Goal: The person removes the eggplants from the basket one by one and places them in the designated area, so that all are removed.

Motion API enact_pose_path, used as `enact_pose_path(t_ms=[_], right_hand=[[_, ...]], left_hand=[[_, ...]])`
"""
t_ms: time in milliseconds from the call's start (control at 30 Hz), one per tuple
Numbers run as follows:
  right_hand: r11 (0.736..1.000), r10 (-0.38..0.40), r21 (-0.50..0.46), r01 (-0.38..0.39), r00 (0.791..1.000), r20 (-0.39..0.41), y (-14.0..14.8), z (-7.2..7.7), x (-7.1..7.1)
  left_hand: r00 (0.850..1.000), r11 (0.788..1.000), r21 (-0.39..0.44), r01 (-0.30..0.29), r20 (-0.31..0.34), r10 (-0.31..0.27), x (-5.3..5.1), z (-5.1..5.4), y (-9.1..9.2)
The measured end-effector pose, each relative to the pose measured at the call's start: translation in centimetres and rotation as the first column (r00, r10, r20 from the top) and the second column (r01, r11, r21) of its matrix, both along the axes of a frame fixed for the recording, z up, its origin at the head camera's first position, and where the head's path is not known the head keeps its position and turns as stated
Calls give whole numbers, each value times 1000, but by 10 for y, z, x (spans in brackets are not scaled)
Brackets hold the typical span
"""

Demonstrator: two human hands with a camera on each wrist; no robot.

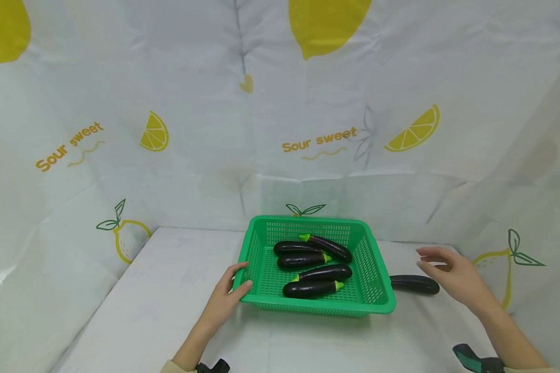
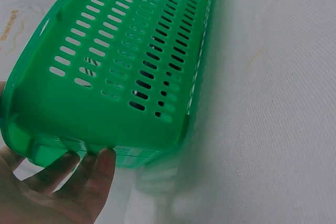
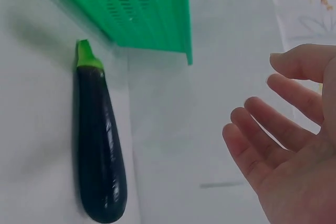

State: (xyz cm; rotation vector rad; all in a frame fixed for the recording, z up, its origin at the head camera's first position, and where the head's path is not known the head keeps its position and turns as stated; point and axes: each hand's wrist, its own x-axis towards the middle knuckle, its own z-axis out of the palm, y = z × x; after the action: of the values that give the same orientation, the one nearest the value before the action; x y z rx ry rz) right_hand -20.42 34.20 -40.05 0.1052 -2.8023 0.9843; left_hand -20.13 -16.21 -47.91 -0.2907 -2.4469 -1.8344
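apparently on its own, the loose eggplant (image 1: 416, 284) lies on the table (image 1: 182, 290) at the lower right of the head frame, its stem end just beside the green basket (image 1: 317, 305), where five eggplants (image 1: 325, 272) rest. judging by its gloss, it should be firm, fairly light and slick enough to roll; a hard squeeze could bruise it, so the thick part of its body looks the best place to take hold. the left hand (image 1: 226, 292) pinches the basket's left rim, thumb on top; the right hand (image 1: 457, 277), fingers loosely bent and slightly apart, holds nothing near the loose eggplant's blunt end. the head view hides that eggplant's green stem behind the rim, while the right wrist view shows it whole; the left wrist view adds fingertips against the basket's outer side.
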Motion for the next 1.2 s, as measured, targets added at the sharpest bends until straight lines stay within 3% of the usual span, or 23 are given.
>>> enact_pose_path(t_ms=[167,400,733,1200], right_hand=[[999,49,-7,-49,997,-65,-15,12,3],[992,122,-2,-125,974,-193,-37,23,1],[987,154,-4,-158,967,-202,-68,30,0],[968,234,-50,-247,954,-187,-97,21,-7]], left_hand=[[1000,1000,-9,-3,-6,3,0,-1,0],[1000,1000,-18,-2,-2,2,0,-2,-1],[1000,1000,-6,2,-9,-2,1,-1,1],[1000,1000,-28,-12,-6,12,3,-2,1]])
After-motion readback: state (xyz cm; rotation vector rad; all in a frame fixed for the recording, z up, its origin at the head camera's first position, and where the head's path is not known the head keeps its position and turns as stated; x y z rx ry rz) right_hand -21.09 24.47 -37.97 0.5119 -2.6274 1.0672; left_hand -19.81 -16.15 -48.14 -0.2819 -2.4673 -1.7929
